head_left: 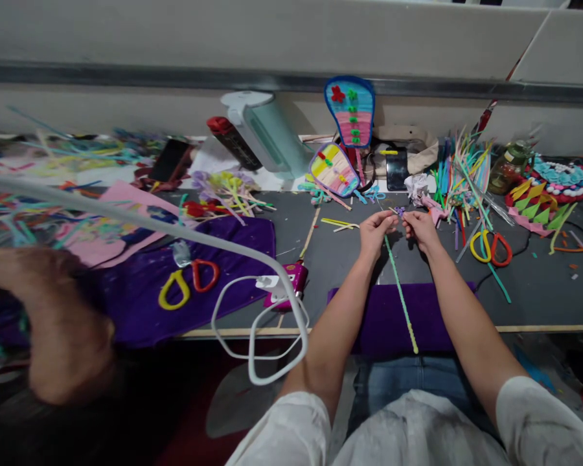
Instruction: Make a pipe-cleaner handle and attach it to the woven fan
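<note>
My left hand (379,230) is closed in a pinch at the upper end of a long thin green fuzzy stem (397,281). The stem hangs toward me and turns yellow at its near end. Close beside it, my right hand (420,228) pinches at a small purple fuzzy piece (399,211), which sits between the fingertips of both hands. How that piece meets the stem is too small to make out. Under my forearms lies a purple cloth (364,317) at the table's front edge. Yellow and pale pipe cleaners (339,224) rest left of my left hand.
Red-and-yellow-handled scissors (490,249) lie at right, below bundled pipe cleaners (466,168). A power strip (291,285) and looping white cable (276,262) are left of my arm. Behind stand a pale green pitcher (276,133) and decorated paddle shapes (352,110). A co-worker's arm (63,323) is at far left.
</note>
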`<action>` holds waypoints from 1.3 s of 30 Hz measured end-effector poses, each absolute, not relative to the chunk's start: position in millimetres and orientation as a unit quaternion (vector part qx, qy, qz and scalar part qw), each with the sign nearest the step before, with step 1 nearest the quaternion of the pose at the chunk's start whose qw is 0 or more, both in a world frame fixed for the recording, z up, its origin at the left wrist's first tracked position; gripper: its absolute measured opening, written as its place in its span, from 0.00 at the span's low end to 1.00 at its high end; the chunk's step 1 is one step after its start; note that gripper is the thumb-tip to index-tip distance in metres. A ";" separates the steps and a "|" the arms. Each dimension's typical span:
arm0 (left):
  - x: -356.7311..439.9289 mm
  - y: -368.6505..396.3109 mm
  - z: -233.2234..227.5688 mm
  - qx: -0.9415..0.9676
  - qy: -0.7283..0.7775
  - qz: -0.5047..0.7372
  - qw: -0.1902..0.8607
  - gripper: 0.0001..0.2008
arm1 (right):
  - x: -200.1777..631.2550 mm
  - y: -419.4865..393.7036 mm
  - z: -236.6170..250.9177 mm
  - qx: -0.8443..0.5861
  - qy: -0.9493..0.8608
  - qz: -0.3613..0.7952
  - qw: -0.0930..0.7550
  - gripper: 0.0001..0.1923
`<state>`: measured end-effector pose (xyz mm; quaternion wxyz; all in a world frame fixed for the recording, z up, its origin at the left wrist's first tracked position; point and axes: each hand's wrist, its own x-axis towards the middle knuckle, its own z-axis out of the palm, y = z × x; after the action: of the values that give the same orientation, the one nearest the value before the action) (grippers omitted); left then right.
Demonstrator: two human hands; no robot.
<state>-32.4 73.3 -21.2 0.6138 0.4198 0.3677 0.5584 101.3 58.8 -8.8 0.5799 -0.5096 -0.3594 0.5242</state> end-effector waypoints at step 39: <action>-31.5 75.5 -16.8 0.407 0.368 0.541 0.638 0.19 | 98.5 65.8 -15.2 -0.506 -0.358 0.514 0.593 0.12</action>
<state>-31.5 75.5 -16.8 0.6379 0.4070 0.3675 0.5408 98.5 65.8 -15.2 0.5925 -0.5063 -0.3576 0.5145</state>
